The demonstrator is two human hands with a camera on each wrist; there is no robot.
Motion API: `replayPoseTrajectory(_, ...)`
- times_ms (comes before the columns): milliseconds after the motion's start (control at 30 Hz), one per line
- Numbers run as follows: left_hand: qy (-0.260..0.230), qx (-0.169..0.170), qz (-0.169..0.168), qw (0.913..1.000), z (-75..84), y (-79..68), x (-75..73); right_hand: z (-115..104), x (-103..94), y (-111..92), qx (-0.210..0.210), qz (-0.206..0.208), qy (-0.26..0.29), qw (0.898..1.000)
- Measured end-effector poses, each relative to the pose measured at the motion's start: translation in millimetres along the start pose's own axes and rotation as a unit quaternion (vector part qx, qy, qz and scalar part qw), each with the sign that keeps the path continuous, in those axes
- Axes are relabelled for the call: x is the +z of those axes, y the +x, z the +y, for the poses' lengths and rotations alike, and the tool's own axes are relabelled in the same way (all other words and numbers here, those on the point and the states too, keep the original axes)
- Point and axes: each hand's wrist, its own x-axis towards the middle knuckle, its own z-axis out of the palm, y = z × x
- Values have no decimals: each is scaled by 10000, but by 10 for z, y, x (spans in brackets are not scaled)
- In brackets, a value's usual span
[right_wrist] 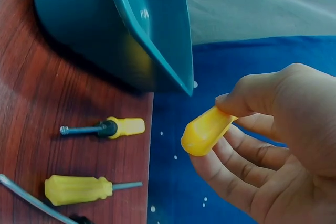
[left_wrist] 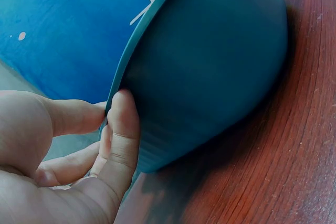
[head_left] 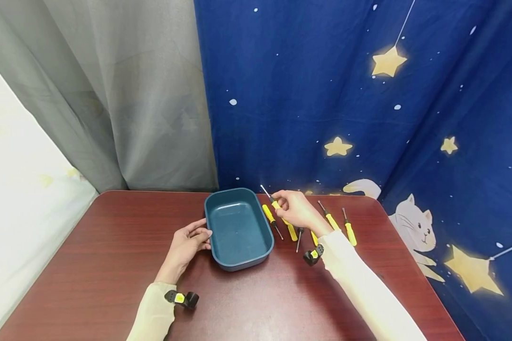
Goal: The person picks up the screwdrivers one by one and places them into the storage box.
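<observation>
My left hand pinches the left rim of a dark blue plastic bin, thumb on one side and a finger against the outer wall in the left wrist view. The bin rests on the table with nothing inside it. Right of it, my right hand holds a screwdriver by its yellow handle, its shank pointing up to the far left in the head view. Closest to the bin on the table lies a yellow screwdriver with a black collar. Another yellow-handled screwdriver lies beside it.
More screwdrivers lie to the right: a black-handled one, a yellow one partly under my forearm, and two yellow ones further right. A blue star-patterned curtain hangs along the far edge of the reddish-brown table.
</observation>
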Motion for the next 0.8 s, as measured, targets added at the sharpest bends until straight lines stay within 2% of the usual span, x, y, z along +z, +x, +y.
replayPoseTrajectory(300, -64, 33, -22, 10000, -5, -5, 3, -55, 111, 61, 1, -86, 232, 9997)
replayPoseTrajectory(800, -118, -10, -122, 9999, 15, 1, 24, -203, 153, 144, 191, -281, 414, 9986)
